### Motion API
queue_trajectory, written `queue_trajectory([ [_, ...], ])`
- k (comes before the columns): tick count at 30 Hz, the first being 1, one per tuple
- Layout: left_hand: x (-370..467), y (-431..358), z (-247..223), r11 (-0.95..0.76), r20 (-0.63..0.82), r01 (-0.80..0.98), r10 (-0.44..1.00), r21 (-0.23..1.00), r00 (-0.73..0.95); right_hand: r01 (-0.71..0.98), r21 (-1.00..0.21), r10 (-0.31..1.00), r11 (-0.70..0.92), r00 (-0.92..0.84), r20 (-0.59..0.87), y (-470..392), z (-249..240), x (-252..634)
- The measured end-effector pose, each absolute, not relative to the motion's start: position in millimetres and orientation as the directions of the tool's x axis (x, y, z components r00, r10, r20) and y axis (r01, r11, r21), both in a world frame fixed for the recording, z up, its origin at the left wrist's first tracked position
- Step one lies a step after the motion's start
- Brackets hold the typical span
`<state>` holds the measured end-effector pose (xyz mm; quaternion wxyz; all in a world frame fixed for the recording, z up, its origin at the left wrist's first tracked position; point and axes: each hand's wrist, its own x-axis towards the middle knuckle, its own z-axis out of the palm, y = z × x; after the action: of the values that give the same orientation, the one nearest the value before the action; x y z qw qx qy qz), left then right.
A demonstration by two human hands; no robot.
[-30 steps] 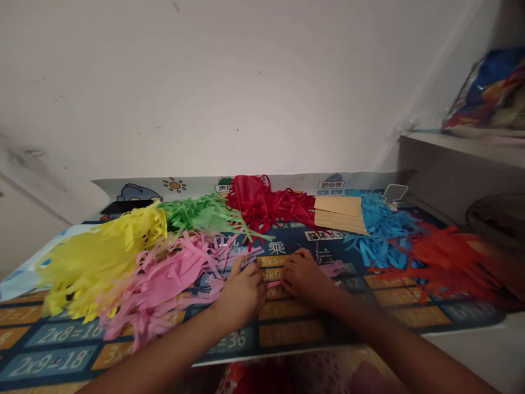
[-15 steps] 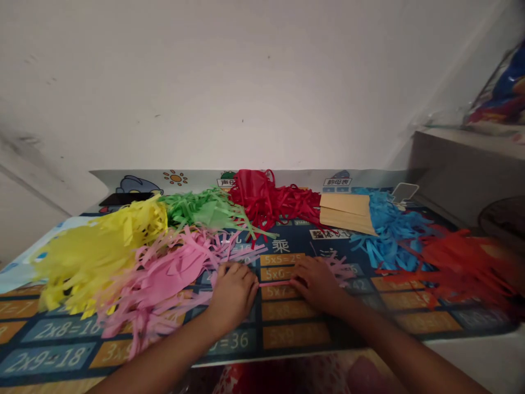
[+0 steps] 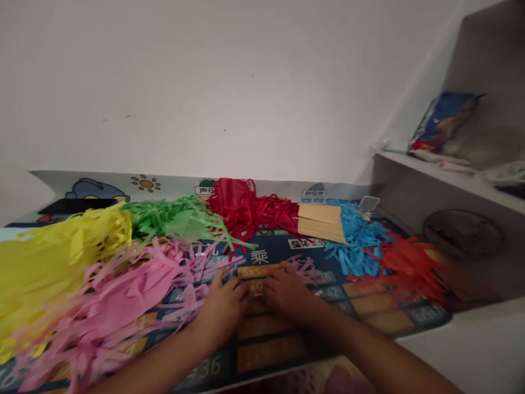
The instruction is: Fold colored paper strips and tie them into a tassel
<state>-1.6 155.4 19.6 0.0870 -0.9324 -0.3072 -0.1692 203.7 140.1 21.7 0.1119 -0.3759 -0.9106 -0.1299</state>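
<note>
My left hand point(image 3: 225, 302) and my right hand point(image 3: 289, 293) lie close together above the multiplication mat, fingers closed. A short bit of a thin pink paper strip point(image 3: 258, 295) shows between them, its ends hidden in the fingers. Beyond my right hand, pale pink-purple fringed paper point(image 3: 305, 269) sticks out; I cannot tell whether it joins the strip. Left of my left hand spreads a pile of pink fringed paper point(image 3: 143, 284), some of its strips reaching close to the fingers.
Yellow point(image 3: 61, 257), green point(image 3: 176, 216), dark red point(image 3: 254, 210), blue point(image 3: 361, 241) and orange-red fringed paper point(image 3: 414, 268) surround the hands. Tan paper pieces point(image 3: 320, 220) rest between dark red and blue. A dark flat device point(image 3: 77, 206) lies back left. A shelf box point(image 3: 435, 219) stands right, before the wall.
My hands have come closer together, so less of the pink strip shows between them. The view has swung to the right, bringing more of the shelf into sight.
</note>
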Motion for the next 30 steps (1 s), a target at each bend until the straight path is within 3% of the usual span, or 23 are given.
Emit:
queue_trajectory([
  [5,2.3,148.9,17.6,-0.843,0.500,0.533,0.431,-0.075,0.751,0.787,0.045,0.699,0.616,-0.572,0.429,117.8,18.5,204.2],
  [10,-8.5,128.1,23.8,-0.883,0.474,0.470,0.408,-0.014,0.781,0.827,-0.053,0.798,0.560,-0.521,0.302,95.3,34.2,196.4],
  [15,-10.9,110.3,37.3,-0.799,0.276,0.561,0.601,0.217,0.750,0.889,-0.198,0.910,0.414,-0.397,0.119,82.3,52.7,187.3],
  [18,-13.7,100.7,47.7,-0.762,0.238,0.583,0.645,0.283,0.726,0.843,-0.311,0.897,0.438,-0.432,0.093,75.6,61.2,189.9],
  [24,-20.6,84.9,73.4,-0.647,0.186,0.490,0.695,0.584,0.695,0.686,-0.581,0.883,0.438,-0.449,0.136,59.4,72.3,194.3],
  [26,-24.1,73.6,81.4,-0.729,0.273,0.481,0.650,0.487,0.709,0.627,-0.682,0.903,0.377,-0.413,0.120,45.7,76.0,191.4],
  [30,-33.1,42.4,98.7,-0.934,0.429,0.351,0.346,0.071,0.834,0.405,-0.886,0.861,0.228,-0.509,-0.011,11.9,85.4,188.2],
])
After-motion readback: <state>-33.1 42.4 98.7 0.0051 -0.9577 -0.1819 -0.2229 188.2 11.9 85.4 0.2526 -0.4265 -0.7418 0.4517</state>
